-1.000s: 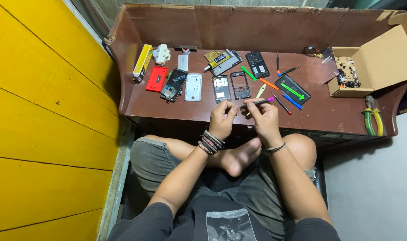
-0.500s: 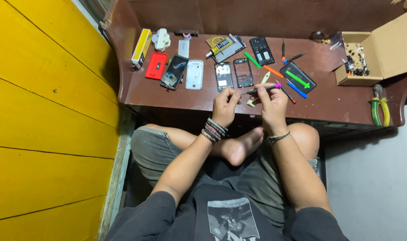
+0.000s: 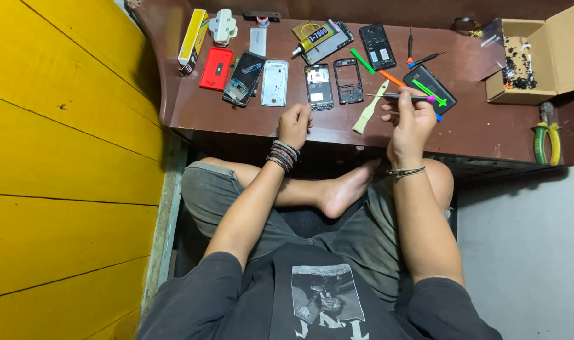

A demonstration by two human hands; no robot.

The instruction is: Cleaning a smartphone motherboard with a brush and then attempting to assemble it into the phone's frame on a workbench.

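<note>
The left hand (image 3: 294,124) rests curled on the table (image 3: 463,129), its palm hidden; whether it holds anything cannot be told. The right hand (image 3: 411,123) grips a screwdriver (image 3: 403,97) level above the table edge, just beside a pale spudger (image 3: 369,108). The carton (image 3: 539,60) is cut off at the frame.

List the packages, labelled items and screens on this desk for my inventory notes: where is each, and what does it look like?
Yellow carton: far left corner, long, narrow, red trim.
Glue tube: top centre, yellow and black label, lying on a tan card.
Open cardboard box: right end, brown, small dark parts inside.
Phone: left of centre, dark cracked screen, angled.
Right hand: holds a thin tool with a pink end.
</note>
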